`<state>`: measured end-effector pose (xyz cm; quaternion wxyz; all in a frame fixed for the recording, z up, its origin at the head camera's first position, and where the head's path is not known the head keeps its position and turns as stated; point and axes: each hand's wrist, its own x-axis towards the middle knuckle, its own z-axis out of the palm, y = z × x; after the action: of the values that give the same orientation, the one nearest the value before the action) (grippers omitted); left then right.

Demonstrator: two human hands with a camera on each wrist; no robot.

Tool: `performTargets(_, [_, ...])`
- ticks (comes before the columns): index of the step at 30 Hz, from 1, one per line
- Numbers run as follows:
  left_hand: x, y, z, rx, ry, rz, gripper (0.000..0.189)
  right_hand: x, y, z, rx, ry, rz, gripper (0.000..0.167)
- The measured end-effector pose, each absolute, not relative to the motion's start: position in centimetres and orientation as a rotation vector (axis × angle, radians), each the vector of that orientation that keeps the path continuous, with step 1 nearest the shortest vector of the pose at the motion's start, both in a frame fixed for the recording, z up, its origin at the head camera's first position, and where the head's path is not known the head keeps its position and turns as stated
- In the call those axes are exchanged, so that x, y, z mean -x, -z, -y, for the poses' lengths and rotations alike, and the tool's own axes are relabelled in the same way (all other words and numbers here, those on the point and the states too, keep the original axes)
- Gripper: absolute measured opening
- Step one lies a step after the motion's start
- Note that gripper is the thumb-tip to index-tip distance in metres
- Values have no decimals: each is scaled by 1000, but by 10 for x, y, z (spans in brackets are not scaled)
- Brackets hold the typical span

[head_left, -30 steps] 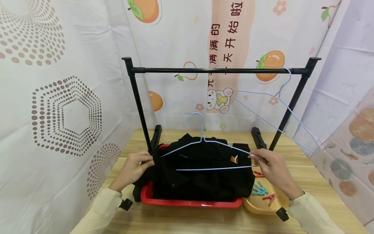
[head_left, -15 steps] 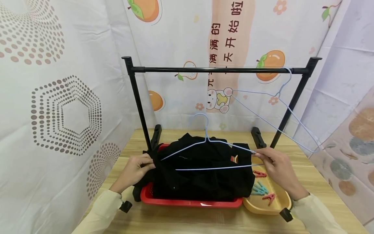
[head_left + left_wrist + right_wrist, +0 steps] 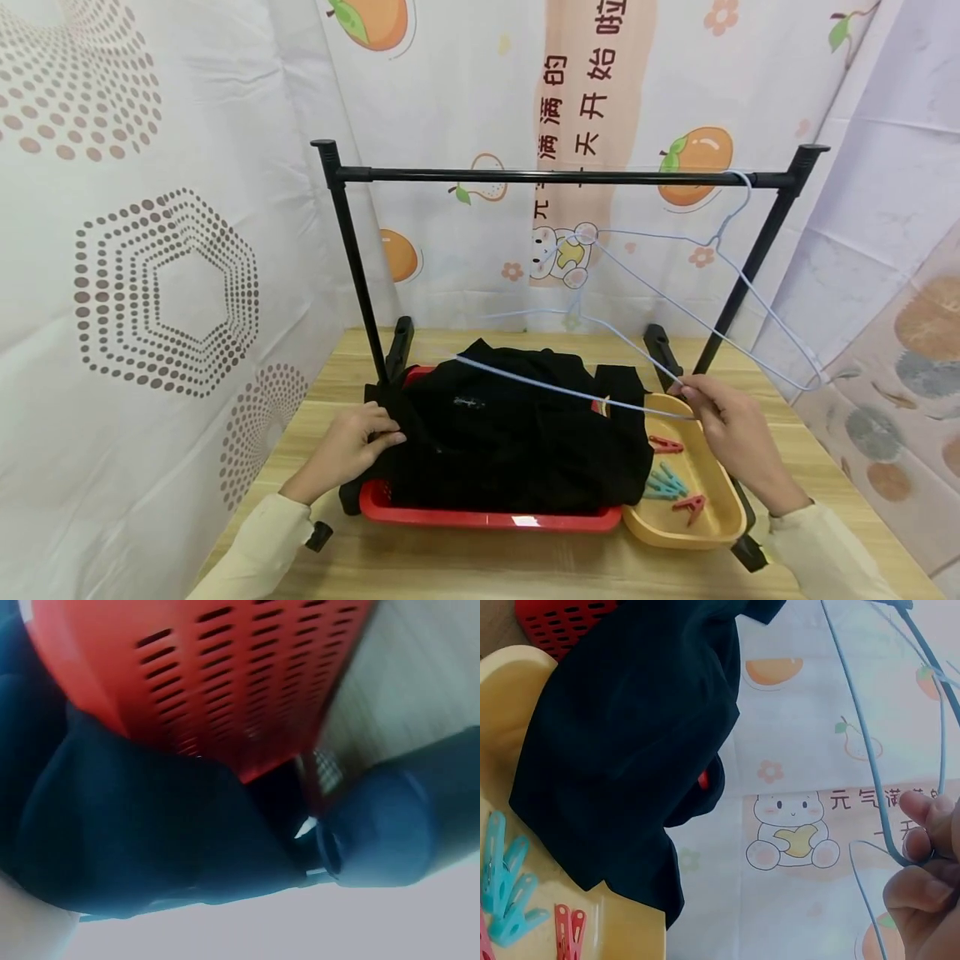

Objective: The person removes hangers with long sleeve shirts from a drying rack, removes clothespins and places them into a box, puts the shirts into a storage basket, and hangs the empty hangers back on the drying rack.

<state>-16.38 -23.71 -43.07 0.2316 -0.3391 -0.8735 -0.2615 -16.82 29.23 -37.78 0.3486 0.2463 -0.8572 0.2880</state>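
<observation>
My right hand [image 3: 738, 442] pinches one lower corner of a light blue wire hanger [image 3: 555, 387], raised and tilted over the clothes. In the right wrist view, the thumb and fingers close round the bend of the hanger [image 3: 866, 735]. A black garment [image 3: 517, 450] lies heaped in a red basket [image 3: 491, 522], its cloth spilling over both sides. My left hand [image 3: 348, 450] holds the garment's edge at the basket's left end, fingers on top of the cloth. The left wrist view shows dark cloth [image 3: 150, 832] beside the slotted basket wall [image 3: 225, 667]; most of that hand is hidden.
A black rack with a crossbar [image 3: 487, 176] stands behind the basket. Another blue hanger [image 3: 718, 242] hangs at its right end. To the right, a yellow tray [image 3: 720, 521] holds red clothespins [image 3: 692, 506] and teal clothespins [image 3: 666, 483]. A patterned curtain [image 3: 465, 83] closes off the back.
The hanger has swung up off the garment, its left part rising toward the back, as my right hand shifts slightly right. My left hand stays at the garment's edge.
</observation>
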Motion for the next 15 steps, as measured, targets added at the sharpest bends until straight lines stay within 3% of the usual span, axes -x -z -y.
performTargets(15, [163,439,235,1000,643,2562,10,166,368,-303,-532,-722,2195,19])
